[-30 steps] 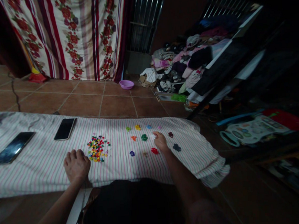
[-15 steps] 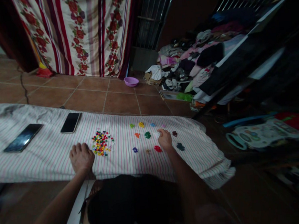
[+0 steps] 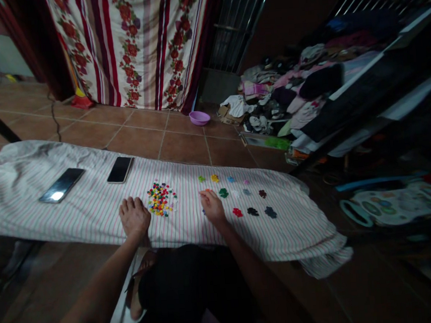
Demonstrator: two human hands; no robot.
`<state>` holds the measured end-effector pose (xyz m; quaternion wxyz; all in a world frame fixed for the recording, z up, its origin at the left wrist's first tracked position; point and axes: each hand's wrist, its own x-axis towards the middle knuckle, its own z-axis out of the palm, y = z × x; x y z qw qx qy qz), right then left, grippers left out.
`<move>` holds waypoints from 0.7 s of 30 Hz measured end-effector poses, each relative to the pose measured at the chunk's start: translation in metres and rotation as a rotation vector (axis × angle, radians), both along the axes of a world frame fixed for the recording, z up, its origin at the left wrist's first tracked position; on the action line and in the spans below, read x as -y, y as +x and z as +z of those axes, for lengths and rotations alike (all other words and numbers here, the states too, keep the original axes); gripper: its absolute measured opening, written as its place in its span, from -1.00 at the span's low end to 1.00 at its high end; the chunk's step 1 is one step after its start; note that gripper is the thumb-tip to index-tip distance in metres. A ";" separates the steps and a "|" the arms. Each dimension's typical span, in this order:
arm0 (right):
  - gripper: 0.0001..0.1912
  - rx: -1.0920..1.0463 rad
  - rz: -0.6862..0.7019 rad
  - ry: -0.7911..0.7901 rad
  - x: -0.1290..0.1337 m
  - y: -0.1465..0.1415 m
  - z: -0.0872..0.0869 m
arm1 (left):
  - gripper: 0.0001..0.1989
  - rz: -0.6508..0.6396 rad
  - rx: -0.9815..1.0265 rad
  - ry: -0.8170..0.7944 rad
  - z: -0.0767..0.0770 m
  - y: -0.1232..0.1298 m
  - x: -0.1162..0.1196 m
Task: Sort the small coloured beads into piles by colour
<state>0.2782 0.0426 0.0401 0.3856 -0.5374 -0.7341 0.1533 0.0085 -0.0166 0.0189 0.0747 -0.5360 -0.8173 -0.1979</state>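
Note:
A mixed heap of small coloured pieces lies on a striped cloth. Just left of that heap, my left hand rests flat on the cloth, fingers spread and holding nothing. My right hand hovers among small sorted piles, its fingers curled together; whatever may be between them is too small to see. It partly covers the orange pile and others beneath it. Around it are the green pile, yellow pile, red pile, black pile and dark grey pile.
Two phones, one with a glare spot and one dark, lie at the left of the cloth. Beyond it stand a purple basin and a floral curtain. Clothes are heaped at the back right.
My right hand has moved left from the white pile toward the orange one, uncovering the white and grey piles. My left hand stays beside the mixed heap. The whole view has shifted.

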 end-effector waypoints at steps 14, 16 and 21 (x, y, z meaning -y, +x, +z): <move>-0.92 0.063 0.105 -0.053 0.033 -0.079 -0.048 | -0.61 -0.003 -0.001 0.029 0.000 -0.001 0.000; -0.91 0.059 0.107 -0.025 0.035 -0.079 -0.047 | -0.60 -0.007 0.011 0.039 -0.001 -0.001 -0.001; -0.88 0.065 0.078 0.006 0.038 -0.081 -0.045 | -0.59 -0.016 0.032 0.074 -0.005 -0.003 0.000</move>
